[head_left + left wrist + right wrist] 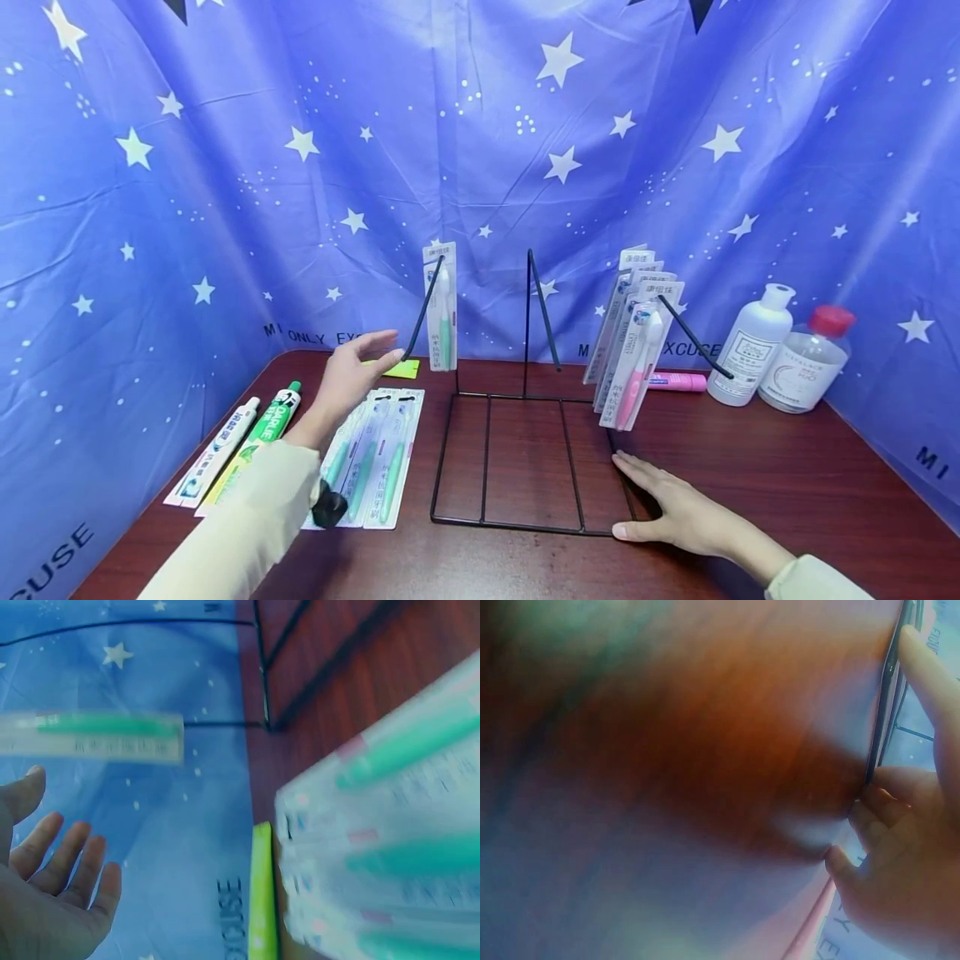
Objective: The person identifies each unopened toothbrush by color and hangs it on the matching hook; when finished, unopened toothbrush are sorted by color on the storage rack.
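A black wire rack [527,333] with three slanted hooks stands on the table. One packaged green toothbrush [442,312] hangs on its left hook, and several packs, the front one a pink toothbrush [642,358], hang on the right hook; the middle hook is bare. My left hand [352,375] is beside the tip of the left hook, holding nothing, its fingers loosely spread in the left wrist view. Below it lie green toothbrush packs [392,458], partly covered by my forearm. My right hand [675,508] rests at the rack base's front right corner, fingers and thumb along the side wire.
A white toothpaste tube [217,454] and a green Darlie tube [273,425] lie at the left. A yellow-green strip [402,369] is behind my left hand. A pink tube [678,382], a white bottle [753,346] and a red-capped clear bottle [802,371] are at the back right.
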Demonstrator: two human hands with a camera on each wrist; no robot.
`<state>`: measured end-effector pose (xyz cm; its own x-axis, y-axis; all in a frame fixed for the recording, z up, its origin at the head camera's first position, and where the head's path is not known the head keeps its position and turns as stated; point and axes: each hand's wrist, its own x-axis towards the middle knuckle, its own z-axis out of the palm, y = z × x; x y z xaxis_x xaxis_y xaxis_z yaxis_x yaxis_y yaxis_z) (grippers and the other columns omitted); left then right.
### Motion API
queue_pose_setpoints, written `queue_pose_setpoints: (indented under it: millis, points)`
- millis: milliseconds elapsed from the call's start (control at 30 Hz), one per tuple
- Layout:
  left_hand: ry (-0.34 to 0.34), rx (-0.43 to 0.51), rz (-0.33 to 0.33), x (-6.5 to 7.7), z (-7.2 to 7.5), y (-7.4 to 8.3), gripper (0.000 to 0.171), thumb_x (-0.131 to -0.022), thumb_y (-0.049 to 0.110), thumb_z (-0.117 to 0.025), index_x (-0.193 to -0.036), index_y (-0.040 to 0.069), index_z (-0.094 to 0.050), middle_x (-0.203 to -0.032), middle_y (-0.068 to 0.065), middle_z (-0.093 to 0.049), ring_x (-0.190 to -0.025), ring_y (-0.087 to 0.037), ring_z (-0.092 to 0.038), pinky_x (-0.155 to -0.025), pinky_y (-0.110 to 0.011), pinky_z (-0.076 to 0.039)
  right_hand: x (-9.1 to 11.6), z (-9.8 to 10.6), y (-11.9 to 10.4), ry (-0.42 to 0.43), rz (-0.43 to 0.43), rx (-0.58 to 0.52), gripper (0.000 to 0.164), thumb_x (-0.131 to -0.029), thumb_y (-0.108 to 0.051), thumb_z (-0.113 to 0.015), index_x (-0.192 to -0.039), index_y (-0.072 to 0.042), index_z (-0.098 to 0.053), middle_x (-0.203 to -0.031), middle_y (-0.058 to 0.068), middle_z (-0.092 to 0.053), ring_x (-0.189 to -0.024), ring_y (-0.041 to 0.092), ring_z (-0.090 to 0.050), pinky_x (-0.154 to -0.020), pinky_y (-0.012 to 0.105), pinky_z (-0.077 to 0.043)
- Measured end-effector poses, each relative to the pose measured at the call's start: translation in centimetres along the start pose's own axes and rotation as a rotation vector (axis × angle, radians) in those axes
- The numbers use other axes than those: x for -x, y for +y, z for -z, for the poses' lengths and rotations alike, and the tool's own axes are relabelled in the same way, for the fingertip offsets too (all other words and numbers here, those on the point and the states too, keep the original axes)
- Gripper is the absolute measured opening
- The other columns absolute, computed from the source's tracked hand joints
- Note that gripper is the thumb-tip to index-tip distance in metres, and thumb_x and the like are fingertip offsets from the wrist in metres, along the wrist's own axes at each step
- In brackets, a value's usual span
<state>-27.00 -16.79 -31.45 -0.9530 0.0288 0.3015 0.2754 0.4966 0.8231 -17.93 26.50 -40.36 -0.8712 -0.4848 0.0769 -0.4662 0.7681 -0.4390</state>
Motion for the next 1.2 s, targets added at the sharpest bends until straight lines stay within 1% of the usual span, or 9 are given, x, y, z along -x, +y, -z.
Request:
queue_pose_setpoints:
  millis: [133,333,467,600,733,900,1000,1100,1200]
  points:
    - [0.003,-0.128,0.020,1.4,1.4,-1.1,0.046,-0.086,0.031,-0.063,-0.127,0.013,-0.053,-0.120,-0.012,-0.057,-0.103,-0.026,-0.057,-0.077,-0.041,-0.048,0.1,-0.1,0.1,0.007,-0.002,0.008,0.087,-0.076,-0.055,-0.063,-0.139,-0.002,-0.034,-0.139,0.020,-0.035,-0.125,0.037,-0.032,-0.092,0.058,-0.031]
    - [0.032,-0.318,0.067,3.7,2.6,-3.0,0.044,-0.085,0.023,-0.063,-0.122,0.001,-0.055,-0.113,-0.023,-0.059,-0.103,-0.035,-0.055,-0.084,-0.046,-0.043,0.3,-0.2,0.1,0.024,0.016,0.024,0.087,-0.076,-0.054,-0.063,-0.138,-0.001,-0.035,-0.139,0.020,-0.036,-0.124,0.039,-0.034,-0.091,0.058,-0.032]
    - [0.010,-0.429,0.164,5.1,2.9,-5.0,0.044,-0.085,0.025,-0.062,-0.118,-0.003,-0.056,-0.110,-0.025,-0.059,-0.101,-0.038,-0.055,-0.080,-0.047,-0.044,0.3,-0.1,0.1,0.026,0.026,0.024,0.086,-0.076,-0.053,-0.064,-0.138,0.000,-0.035,-0.138,0.021,-0.036,-0.124,0.040,-0.034,-0.090,0.058,-0.032]
    - [-0.040,-0.487,0.266,6.0,2.9,-6.6,0.048,-0.084,0.029,-0.063,-0.115,-0.007,-0.056,-0.105,-0.026,-0.059,-0.094,-0.037,-0.056,-0.077,-0.046,-0.045,0.3,0.0,0.1,0.021,0.036,0.022,0.085,-0.077,-0.051,-0.065,-0.138,0.001,-0.034,-0.138,0.022,-0.035,-0.123,0.041,-0.034,-0.089,0.059,-0.032]
    - [-0.097,-0.515,0.336,6.4,2.8,-7.3,0.052,-0.082,0.030,-0.064,-0.113,-0.011,-0.054,-0.098,-0.024,-0.060,-0.086,-0.031,-0.057,-0.075,-0.045,-0.045,0.2,0.1,0.0,0.019,0.039,0.026,0.085,-0.077,-0.050,-0.065,-0.138,0.001,-0.035,-0.138,0.022,-0.036,-0.123,0.040,-0.034,-0.089,0.059,-0.032]
    - [-0.111,-0.567,0.370,6.5,2.2,-7.6,0.053,-0.079,0.032,-0.067,-0.107,-0.013,-0.056,-0.094,-0.022,-0.060,-0.078,-0.027,-0.055,-0.073,-0.044,-0.045,0.1,0.1,0.0,0.015,0.032,0.024,0.085,-0.077,-0.051,-0.064,-0.138,0.001,-0.035,-0.138,0.022,-0.035,-0.124,0.040,-0.033,-0.090,0.059,-0.032]
    - [-0.108,-0.603,0.389,6.4,1.9,-7.6,0.048,-0.078,0.032,-0.069,-0.099,-0.010,-0.059,-0.086,-0.017,-0.061,-0.071,-0.024,-0.054,-0.067,-0.040,-0.045,0.1,0.0,-0.1,0.016,0.026,0.022,0.086,-0.076,-0.052,-0.064,-0.138,0.000,-0.035,-0.138,0.021,-0.036,-0.124,0.040,-0.033,-0.090,0.058,-0.032]
    - [-0.123,-0.623,0.434,6.2,1.7,-7.6,0.039,-0.077,0.030,-0.069,-0.090,-0.006,-0.061,-0.076,-0.011,-0.059,-0.065,-0.022,-0.052,-0.060,-0.036,-0.044,0.0,0.0,-0.1,0.012,0.026,0.015,0.085,-0.077,-0.051,-0.065,-0.138,0.000,-0.035,-0.138,0.021,-0.035,-0.124,0.040,-0.033,-0.090,0.059,-0.031]
    - [-0.141,-0.637,0.478,6.1,1.7,-7.3,0.036,-0.076,0.028,-0.069,-0.087,-0.006,-0.060,-0.072,-0.010,-0.057,-0.064,-0.022,-0.051,-0.057,-0.035,-0.042,0.0,0.0,-0.1,0.006,0.031,0.011,0.085,-0.077,-0.050,-0.065,-0.138,0.001,-0.034,-0.138,0.022,-0.035,-0.124,0.041,-0.033,-0.090,0.059,-0.031]
